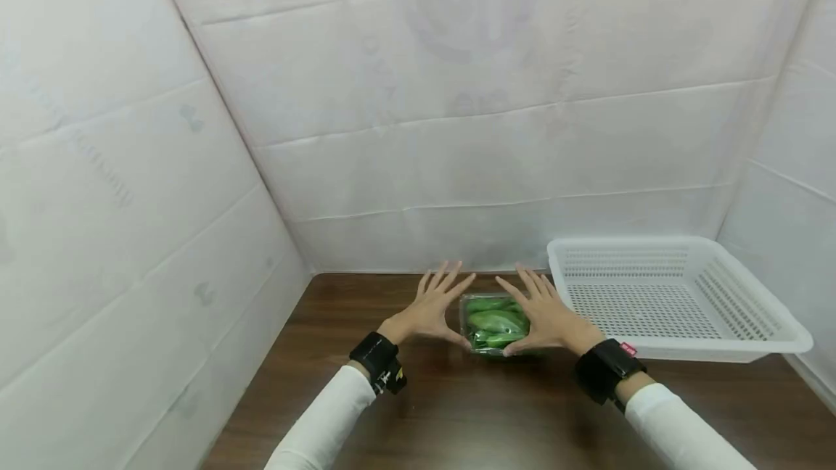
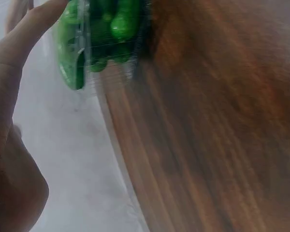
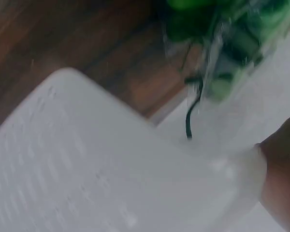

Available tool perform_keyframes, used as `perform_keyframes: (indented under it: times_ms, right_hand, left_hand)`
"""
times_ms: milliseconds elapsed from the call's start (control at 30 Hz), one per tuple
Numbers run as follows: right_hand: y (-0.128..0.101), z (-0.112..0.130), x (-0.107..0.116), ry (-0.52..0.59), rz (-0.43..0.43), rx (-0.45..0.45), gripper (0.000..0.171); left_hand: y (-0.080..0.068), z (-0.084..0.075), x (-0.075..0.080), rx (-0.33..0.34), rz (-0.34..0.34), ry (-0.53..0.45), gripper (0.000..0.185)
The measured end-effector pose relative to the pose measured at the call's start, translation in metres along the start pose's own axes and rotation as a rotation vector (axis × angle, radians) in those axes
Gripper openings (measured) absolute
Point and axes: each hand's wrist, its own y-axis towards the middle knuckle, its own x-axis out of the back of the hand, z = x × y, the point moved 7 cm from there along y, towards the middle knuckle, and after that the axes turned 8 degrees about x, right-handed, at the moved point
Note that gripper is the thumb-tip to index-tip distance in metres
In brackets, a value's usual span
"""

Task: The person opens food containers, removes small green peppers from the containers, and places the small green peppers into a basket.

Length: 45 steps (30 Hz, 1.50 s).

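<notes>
A clear plastic box [image 1: 479, 351] packed with shiny green peppers [image 1: 494, 321] sits on the dark wooden table, with my two hands on either side of it. My left hand [image 1: 432, 310] spreads its fingers along the left side, thumb tip at the near left corner. On the other side, my right hand [image 1: 545, 316] has its fingers fanned out, with the thumb over the near right part of the box. In the left wrist view, the peppers [image 2: 124, 25] show through the clear wall. A dark curved stem [image 3: 188, 118] pokes out by the box in the right wrist view.
A white perforated plastic basket [image 1: 751, 347] stands at the right, its left rim close to my right hand. Pale sheeted walls [image 1: 457, 158] rise behind the table [image 1: 457, 412] and at both sides.
</notes>
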Motion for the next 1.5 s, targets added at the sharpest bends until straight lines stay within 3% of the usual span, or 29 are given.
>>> perform_keyframes:
  times_ms: [167,333,433,633,867,933,1033,1133,1200,1400,1500]
  right_hand:
    - [0.005,0.002,-0.022,0.173,0.093,-0.118,0.118]
    - [0.010,0.005,-0.037,0.235,0.119,-0.159,0.107]
    - [0.006,0.006,-0.039,0.189,0.076,-0.144,0.106]
    - [-0.002,0.007,-0.043,0.189,0.007,-0.132,0.105]
    - [-0.002,0.002,-0.038,0.182,-0.013,-0.127,0.111]
    - [-0.001,0.003,-0.039,0.181,-0.010,-0.128,0.112]
    - [-0.002,0.005,-0.041,0.178,-0.017,-0.126,0.112]
    - [-0.001,0.006,-0.041,0.180,-0.021,-0.129,0.112]
    - [-0.002,0.007,-0.042,0.182,-0.022,-0.133,0.112]
    - [-0.003,0.010,-0.041,0.161,-0.034,-0.146,0.112]
    - [-0.003,0.011,-0.038,0.179,-0.040,-0.147,0.111]
  left_hand:
    - [-0.013,-0.003,0.001,-0.056,-0.060,-0.024,0.066]
    - [-0.027,-0.007,0.007,-0.094,-0.159,-0.040,0.031]
    - [-0.033,-0.014,0.004,-0.140,-0.169,-0.005,0.023]
    - [-0.046,-0.029,-0.003,-0.221,-0.183,0.090,0.025]
    - [-0.046,-0.033,0.003,-0.238,-0.149,0.056,0.012]
    - [-0.049,-0.038,0.003,-0.267,-0.128,0.143,0.012]
    - [-0.056,-0.050,-0.001,-0.349,-0.165,0.412,0.012]
    - [-0.062,-0.061,-0.008,-0.432,-0.243,0.680,0.007]
    - [-0.065,-0.067,-0.013,-0.478,-0.306,0.797,0.003]
    - [-0.068,-0.074,-0.018,-0.524,-0.396,0.831,0.008]
    - [-0.068,-0.073,-0.012,-0.515,-0.433,0.764,0.007]
